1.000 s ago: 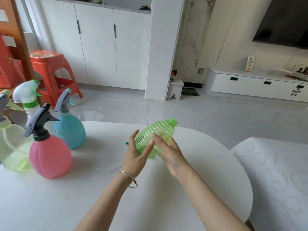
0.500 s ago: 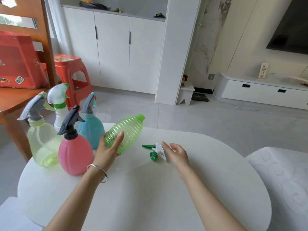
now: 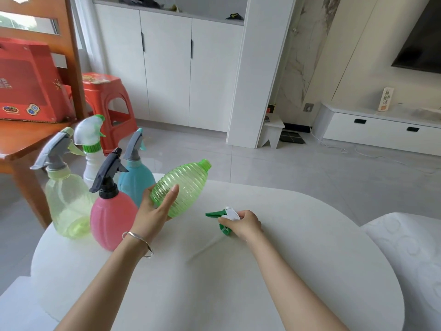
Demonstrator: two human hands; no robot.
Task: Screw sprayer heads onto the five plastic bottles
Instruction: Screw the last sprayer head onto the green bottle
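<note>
My left hand (image 3: pixel 154 212) holds a ribbed green bottle (image 3: pixel 183 187) tilted above the white table (image 3: pixel 286 259), its open neck pointing up and to the right. My right hand (image 3: pixel 243 224) closes over a green and white sprayer head (image 3: pixel 220 216) lying on the table just right of the bottle. At the left stand a pink bottle (image 3: pixel 112 220), a pale yellow bottle (image 3: pixel 68 206), a blue bottle (image 3: pixel 136 182) and a white bottle (image 3: pixel 91 163), each with a sprayer head on top.
A wooden table (image 3: pixel 21 139) with a red box (image 3: pixel 28 84) stands at the left, with a red stool (image 3: pixel 107 101) behind it. A white cushioned seat (image 3: pixel 410 259) lies at the right. White cabinets stand at the back.
My right hand let go of the green bottle, reached to the sprayer head and closed on it. My left hand carried the bottle leftward. The camera view shifted left.
</note>
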